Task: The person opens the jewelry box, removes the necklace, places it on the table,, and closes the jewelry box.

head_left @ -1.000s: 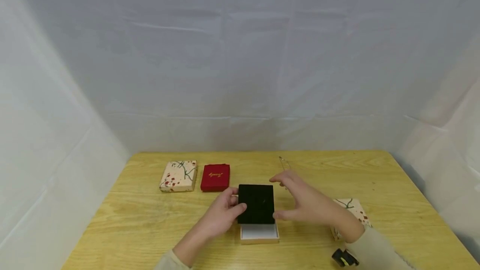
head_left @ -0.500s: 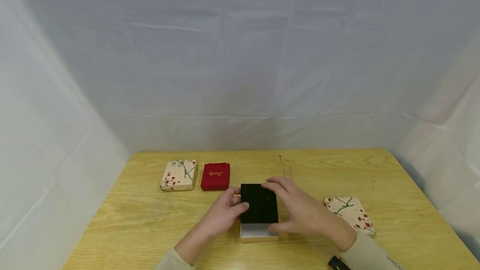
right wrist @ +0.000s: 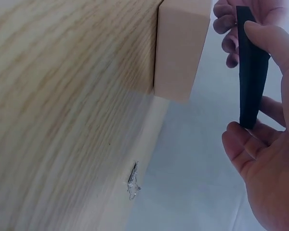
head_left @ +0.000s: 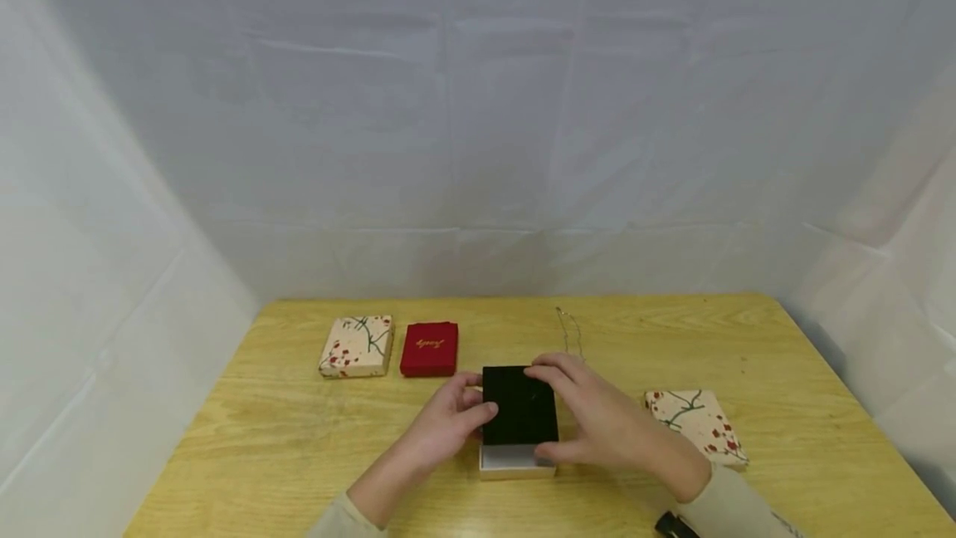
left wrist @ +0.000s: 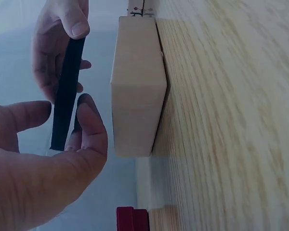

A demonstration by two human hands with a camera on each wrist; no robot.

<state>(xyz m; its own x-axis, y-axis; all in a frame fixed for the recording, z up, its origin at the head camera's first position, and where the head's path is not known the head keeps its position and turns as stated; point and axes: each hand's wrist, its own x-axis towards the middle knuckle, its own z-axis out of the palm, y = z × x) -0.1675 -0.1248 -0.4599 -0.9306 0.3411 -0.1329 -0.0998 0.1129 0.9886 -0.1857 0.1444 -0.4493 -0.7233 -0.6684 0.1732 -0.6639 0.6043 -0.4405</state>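
Note:
A flat, square black pad (head_left: 515,401) is held level just above an open pale box base (head_left: 515,474), whose white inside shows at the near side. My left hand (head_left: 442,423) pinches the pad's left edge, thumb on top and fingers below. My right hand (head_left: 601,420) spans its right side, fingertips at the far edge and thumb at the near edge. In the left wrist view, a gap separates the pad (left wrist: 67,91) from the box base (left wrist: 137,91). The right wrist view shows the right thumb and fingers on opposite edges of the pad (right wrist: 253,72).
A thin silvery chain (head_left: 571,330) lies behind the right hand. To the right is a floral box lid (head_left: 696,423). Back left stand a floral box (head_left: 358,347) and a red box (head_left: 429,353) with gold lettering. White sheeting (head_left: 478,148) surrounds the wooden table (head_left: 299,447).
My right hand has come in from the right and taken hold of the pad's far and near edges. The pad has shifted slightly right; the left hand keeps its pinch.

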